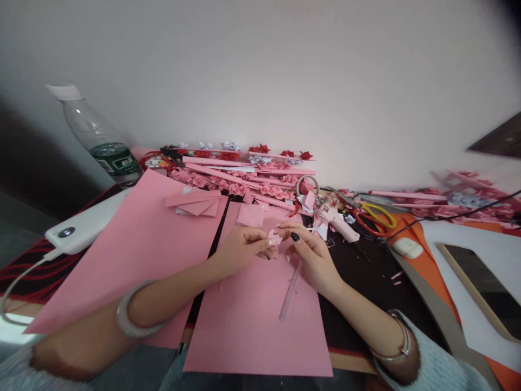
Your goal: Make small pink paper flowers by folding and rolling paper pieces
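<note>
A small folded pink paper flower (274, 237) is pinched between the thumb and fingers of my left hand (240, 250). My right hand (313, 258) curls in from the other side, its fingertips at the flower's petals. Both hands are over a large pink paper sheet (260, 336). Below my right hand lies a narrow, pale pink strip (290, 296), its upper end hidden by the fingers. Just behind the hands sits a stack of small pink paper squares (250, 215).
Finished paper flowers and rolled pink stems (244, 174) pile along the wall. To the right are a pink glue gun (337, 220), scissors (376, 217), an earbud case (407, 247) and a phone (484, 288). On the left stand a bottle (97, 136) and a white power bank (85, 225).
</note>
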`<state>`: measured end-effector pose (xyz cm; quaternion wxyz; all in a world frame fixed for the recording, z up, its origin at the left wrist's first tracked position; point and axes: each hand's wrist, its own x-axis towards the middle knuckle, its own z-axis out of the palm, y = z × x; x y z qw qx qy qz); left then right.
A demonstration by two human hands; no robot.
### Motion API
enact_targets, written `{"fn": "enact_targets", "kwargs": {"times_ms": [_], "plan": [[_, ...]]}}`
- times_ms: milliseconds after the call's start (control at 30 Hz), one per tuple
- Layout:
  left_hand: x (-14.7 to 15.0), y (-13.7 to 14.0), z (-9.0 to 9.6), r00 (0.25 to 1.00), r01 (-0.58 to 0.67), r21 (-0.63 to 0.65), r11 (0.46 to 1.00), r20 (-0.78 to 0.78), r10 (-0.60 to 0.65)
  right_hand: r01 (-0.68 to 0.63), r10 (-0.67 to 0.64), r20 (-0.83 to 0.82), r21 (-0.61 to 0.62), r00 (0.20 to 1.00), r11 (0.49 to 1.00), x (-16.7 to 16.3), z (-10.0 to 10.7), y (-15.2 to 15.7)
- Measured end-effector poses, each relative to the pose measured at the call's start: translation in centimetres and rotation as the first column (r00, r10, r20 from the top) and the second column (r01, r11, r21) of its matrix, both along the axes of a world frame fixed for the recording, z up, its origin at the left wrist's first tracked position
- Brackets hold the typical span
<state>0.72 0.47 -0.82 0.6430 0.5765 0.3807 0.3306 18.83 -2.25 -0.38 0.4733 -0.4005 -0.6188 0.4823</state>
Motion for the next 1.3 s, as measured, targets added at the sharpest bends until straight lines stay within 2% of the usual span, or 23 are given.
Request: {"fn": "enact_targets", "kwargs": {"times_ms": [233,400,567,700,833,1033,1167,1300], "plan": [[-0.1,-0.1,0.5,1.0,-0.019,-0.01,1.0,0.009,0.019,-0.045,0.012,-0.213,-0.148,0.977,0.988,-0.7,0.7,-0.1],[0.0,-0.1,0.6,0.999,-0.018,-0.032,0.999,0.034,0.019,-0.103,0.058,-0.246,-0.172,0.967,0.98,-0.8,1.0,-0.1],[-0.1,-0.1,0.6,0.997,-0.002,-0.071,0.998,0.071,0.007,-0.089,0.069,-0.178,-0.107,0.982,0.99,-0.4,0.2,0.0],[-0.2,-0.1,0.5,0.996,0.021,-0.109,0.994,0.092,-0.011,-0.054,0.053,0.033,0.021,0.998,0.998,0.2,0.1,-0.1],[-0.3,-0.1,0.3,0.993,0.036,-0.13,0.991,0.113,-0.021,-0.065,0.024,0.21,0.191,0.977,0.979,0.3,0.7,-0.4],[-0.4,0.1,-0.3,0.993,0.048,-0.143,0.989,0.117,-0.031,-0.088,-0.014,0.321,0.303,0.947,0.949,0.2,1.0,-0.6],[-0.4,0.1,-0.3,0.992,0.058,-0.145,0.988,0.12,-0.041,-0.089,-0.024,0.33,0.323,0.944,0.942,0.2,0.8,-0.6],[-0.2,0.0,-0.1,0.992,0.067,-0.13,0.989,0.111,-0.053,-0.076,0.002,0.275,0.256,0.961,0.964,0.4,0.7,-0.4]]}}
